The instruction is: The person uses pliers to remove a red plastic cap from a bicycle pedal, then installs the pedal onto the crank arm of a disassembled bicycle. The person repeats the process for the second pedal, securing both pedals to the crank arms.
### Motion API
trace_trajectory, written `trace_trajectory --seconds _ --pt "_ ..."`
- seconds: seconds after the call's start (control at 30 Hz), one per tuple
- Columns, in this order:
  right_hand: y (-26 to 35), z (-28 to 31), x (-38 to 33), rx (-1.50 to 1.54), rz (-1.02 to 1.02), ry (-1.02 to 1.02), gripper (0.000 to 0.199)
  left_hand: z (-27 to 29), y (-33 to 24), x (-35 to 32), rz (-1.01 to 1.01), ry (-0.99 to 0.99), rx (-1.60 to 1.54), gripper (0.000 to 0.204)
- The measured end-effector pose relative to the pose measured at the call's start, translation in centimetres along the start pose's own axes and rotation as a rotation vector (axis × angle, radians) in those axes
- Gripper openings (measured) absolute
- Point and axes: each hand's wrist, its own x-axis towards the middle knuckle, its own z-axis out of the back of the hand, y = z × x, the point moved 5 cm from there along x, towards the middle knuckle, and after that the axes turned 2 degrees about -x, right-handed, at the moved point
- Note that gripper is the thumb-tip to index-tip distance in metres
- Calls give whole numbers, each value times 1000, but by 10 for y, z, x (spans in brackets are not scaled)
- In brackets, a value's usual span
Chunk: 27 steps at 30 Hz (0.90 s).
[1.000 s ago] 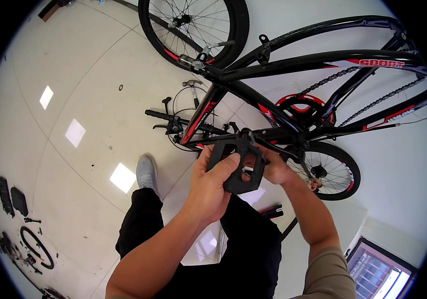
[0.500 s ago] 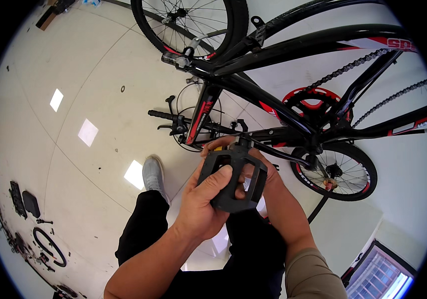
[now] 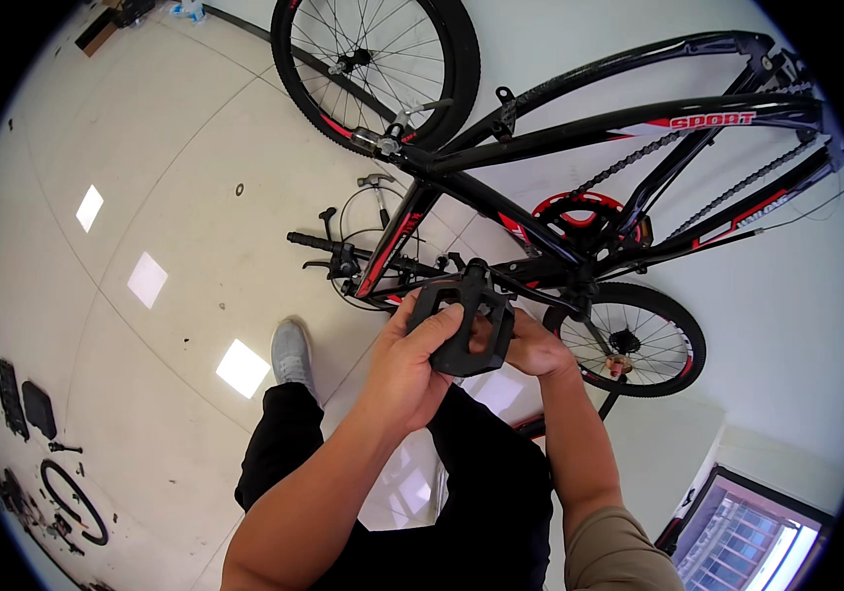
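Observation:
A black bicycle pedal point(image 3: 474, 303) is in front of me, its cage facing up, at the outer end of the black crank arm point(image 3: 536, 295). My left hand point(image 3: 402, 362) grips the pedal's left side, thumb laid across the cage. From the right, my right hand point(image 3: 538, 351) curls against the pedal's underside. Some of its fingers show through the cage opening; the fingertips are hidden. Beyond both hands lies the black and red bicycle frame point(image 3: 471, 200), with its red chainring point(image 3: 579, 204) and loosely hanging chain point(image 3: 629, 163).
One wheel point(image 3: 464, 84) leans at the far wall; another wheel point(image 3: 695, 340) is to the right. Handlebars point(image 3: 315, 240) and a hammer point(image 3: 382, 204) lie on the tiled floor point(image 3: 166, 207). Loose parts, including a curved black piece point(image 3: 90, 507), are scattered at left. My shoe point(image 3: 291, 353) is nearby.
My view has shifted, so the frame sits further left and lower. The right hand has moved down from the pedal's top end to its right side. My left hand keeps its grip.

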Motion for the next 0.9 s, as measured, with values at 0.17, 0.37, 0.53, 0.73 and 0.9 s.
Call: trace_trajectory --seconds 0.17,0.37,0.53,0.73,0.9 --pt "1 5 -28 -89 -170 26 53 5 -1 5 -29 19 63 28" --pt "43 15 -71 -267 -329 -135 45 2 -5 8 -144 33 202 40" --pt "119 4 -90 -660 -481 -89 28 2 -6 5 -175 44 215 46" --pt "173 -2 -61 -1058 -562 102 31 1 -2 6 -151 82 134 48" --pt "201 -11 -31 -1246 -706 204 26 0 -3 6 -152 78 114 46"
